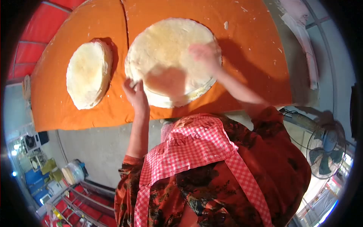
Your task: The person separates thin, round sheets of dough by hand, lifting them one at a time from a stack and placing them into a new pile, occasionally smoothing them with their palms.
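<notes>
A thick stack of large round flatbreads (170, 41), pale with faint browning, lies on an orange cloth. My left hand (137, 96) is at the stack's near left edge, its thumb and fingers apart, with nothing visible held between them. Over the right part of the top flatbread is my right hand (206, 56), smeared by motion, so its fingers cannot be made out. The shadow of my head falls across the near part of the stack. To the left lies a smaller stack of flatbreads (87, 75), untouched by either hand.
The orange cloth (249, 45) covers a wide surface, with pale scraps scattered over it and a dark seam near the left stack. A standing fan (326, 153) is at the lower right. Metal racks (90, 198) with red panels are at the lower left.
</notes>
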Motion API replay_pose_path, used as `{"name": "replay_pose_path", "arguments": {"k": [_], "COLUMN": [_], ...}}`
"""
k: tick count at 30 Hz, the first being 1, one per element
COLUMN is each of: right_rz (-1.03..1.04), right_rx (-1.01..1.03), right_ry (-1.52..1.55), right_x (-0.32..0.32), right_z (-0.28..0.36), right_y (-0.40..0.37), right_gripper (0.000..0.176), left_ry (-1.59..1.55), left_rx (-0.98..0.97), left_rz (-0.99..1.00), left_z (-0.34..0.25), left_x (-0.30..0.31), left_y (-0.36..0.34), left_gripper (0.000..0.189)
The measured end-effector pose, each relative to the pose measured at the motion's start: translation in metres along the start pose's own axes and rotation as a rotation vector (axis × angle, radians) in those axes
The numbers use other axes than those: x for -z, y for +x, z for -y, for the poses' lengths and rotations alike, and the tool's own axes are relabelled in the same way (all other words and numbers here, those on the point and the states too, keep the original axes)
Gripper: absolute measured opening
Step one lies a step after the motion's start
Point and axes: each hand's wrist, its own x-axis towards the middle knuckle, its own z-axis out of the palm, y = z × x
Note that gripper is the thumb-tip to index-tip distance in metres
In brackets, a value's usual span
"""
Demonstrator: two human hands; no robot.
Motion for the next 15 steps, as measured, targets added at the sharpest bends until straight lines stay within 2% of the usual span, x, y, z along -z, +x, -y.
{"name": "replay_pose_path", "arguments": {"k": [1, 2, 3, 4, 8, 11, 15], "right_rz": [0.121, 0.272, 0.388, 0.432, 0.525, 0.521, 0.376], "right_rx": [0.136, 0.373, 0.492, 0.468, 0.432, 0.379, 0.522], "right_ry": [-0.332, -0.647, -0.823, -0.851, -0.925, -0.970, -1.062], "right_x": [-0.023, -0.032, -0.041, -0.049, -0.068, -0.075, -0.079], "right_z": [-0.005, 0.015, 0.025, 0.020, 0.012, 0.008, -0.011], "right_y": [-0.030, -0.045, -0.053, -0.062, -0.071, -0.071, -0.065], "right_gripper": [0.039, 0.049, 0.056, 0.059, 0.066, 0.066, 0.052], "left_ry": [-0.236, -0.318, -0.355, -0.377, -0.440, -0.502, -0.576], "left_rx": [0.317, 0.483, 0.528, 0.579, 0.665, 0.732, 0.697], "left_rz": [-0.054, -0.023, -0.026, -0.026, -0.019, 0.082, 0.206], "left_z": [0.001, 0.006, 0.001, -0.007, -0.017, -0.013, -0.013], "left_x": [0.001, 0.004, 0.002, -0.002, -0.014, -0.014, -0.015], "left_y": [-0.023, -0.038, -0.052, -0.061, -0.066, -0.063, -0.058], "left_gripper": [0.040, 0.042, 0.041, 0.042, 0.036, 0.027, 0.024]}}
